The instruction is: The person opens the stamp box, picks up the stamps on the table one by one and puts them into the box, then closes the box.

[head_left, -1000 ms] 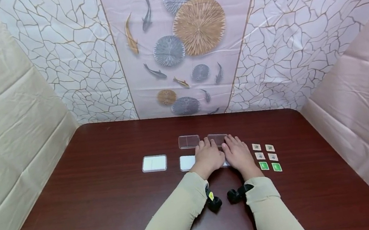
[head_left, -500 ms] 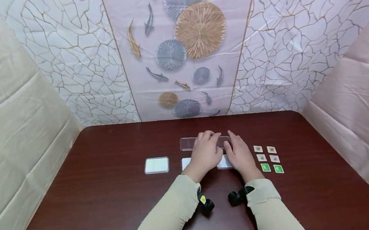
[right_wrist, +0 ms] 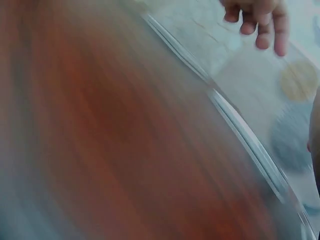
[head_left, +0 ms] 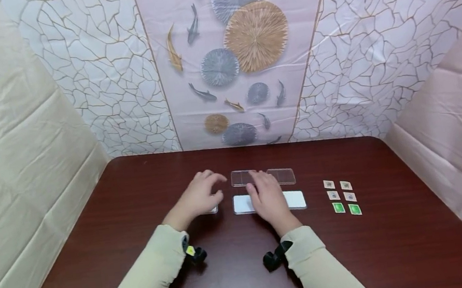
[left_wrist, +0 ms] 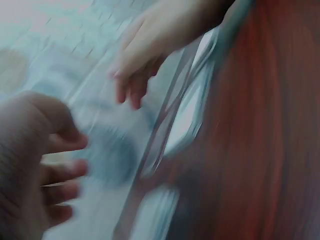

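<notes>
- Left hand (head_left: 200, 194): fingers loosely bent with gaps between them, thumb apart, pinching nothing; blurred in the left wrist view
- First white case (head_left: 212, 210): mostly hidden by the left hand, a corner showing at the hand's 5 o'clock; I cannot tell whether the two touch
- Right hand (head_left: 268, 197): fingers bent and close together, thumb apart, pinching nothing; contact below cannot be told
- Second white case (head_left: 242, 204) at the right hand's 9 o'clock, third white case (head_left: 295, 199) at its 3 o'clock, the hand hiding their facing ends
- First clear plate (head_left: 241, 178) between the right hand's 10 and 11 o'clock, second clear plate (head_left: 281, 177) between its 1 and 2, both flat
- Well out at 3 o'clock, four beige tiles (head_left: 333, 195) and, at that group's 6 o'clock end, two green tiles (head_left: 338, 207)
- All on a red-brown table (head_left: 401, 238), patterned cloth (head_left: 258, 36) at 12 o'clock
</notes>
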Demonstrator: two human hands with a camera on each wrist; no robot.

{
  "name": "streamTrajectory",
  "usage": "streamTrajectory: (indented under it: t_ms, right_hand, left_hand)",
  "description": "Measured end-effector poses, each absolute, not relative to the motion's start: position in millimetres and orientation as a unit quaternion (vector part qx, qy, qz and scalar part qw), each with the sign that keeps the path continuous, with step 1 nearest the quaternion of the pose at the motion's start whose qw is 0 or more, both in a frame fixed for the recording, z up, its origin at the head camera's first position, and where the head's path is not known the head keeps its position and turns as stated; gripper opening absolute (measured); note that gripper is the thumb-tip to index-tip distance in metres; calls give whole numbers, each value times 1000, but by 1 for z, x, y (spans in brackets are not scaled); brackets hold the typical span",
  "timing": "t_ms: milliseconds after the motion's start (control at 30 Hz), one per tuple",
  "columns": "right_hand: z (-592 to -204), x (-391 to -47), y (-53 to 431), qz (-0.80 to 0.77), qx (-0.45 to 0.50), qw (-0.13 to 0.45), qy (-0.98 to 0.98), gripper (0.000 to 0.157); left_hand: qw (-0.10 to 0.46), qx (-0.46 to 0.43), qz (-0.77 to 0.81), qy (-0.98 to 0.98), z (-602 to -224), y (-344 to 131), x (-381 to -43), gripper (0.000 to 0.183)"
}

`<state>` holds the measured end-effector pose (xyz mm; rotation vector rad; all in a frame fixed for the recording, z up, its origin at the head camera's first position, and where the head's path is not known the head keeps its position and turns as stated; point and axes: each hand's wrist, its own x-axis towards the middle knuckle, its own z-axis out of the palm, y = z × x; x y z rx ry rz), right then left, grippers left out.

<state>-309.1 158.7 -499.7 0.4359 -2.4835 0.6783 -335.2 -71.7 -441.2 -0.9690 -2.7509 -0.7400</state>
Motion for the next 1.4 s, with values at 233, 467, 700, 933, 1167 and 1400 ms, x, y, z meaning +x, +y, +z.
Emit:
streamTrajectory:
  t_ms: [233,467,700,933,1167,1400]
  right_hand:
    - [-496,-304,106,189,210,155,-947,56]
    - [-497,-304,74,128,223,79,-963,71]
    - [-496,-304,69,95,252,118,-956,59]
    - [-496,-301,71,120,302,114,-939,55]
    - [-495,-299,71,116,304,114,-939,54]
    - [-496,-298,70,95,301,125,-941,53]
  left_hand:
    - [-71,-234,-132,-961,-442,-116,-333,70]
    - [-95,-206,-81,-971,-442,-118,-334,60]
    - [-85,-238,-68,-965,-436,-118,-336,43]
    - [-81,-237,-44,-967,-438,-116,-334,39]
    - [-64,-243,-27,-968,-438,-113,-332,39]
    - [-64,-238,-39,-968,-440,-114,-332,38]
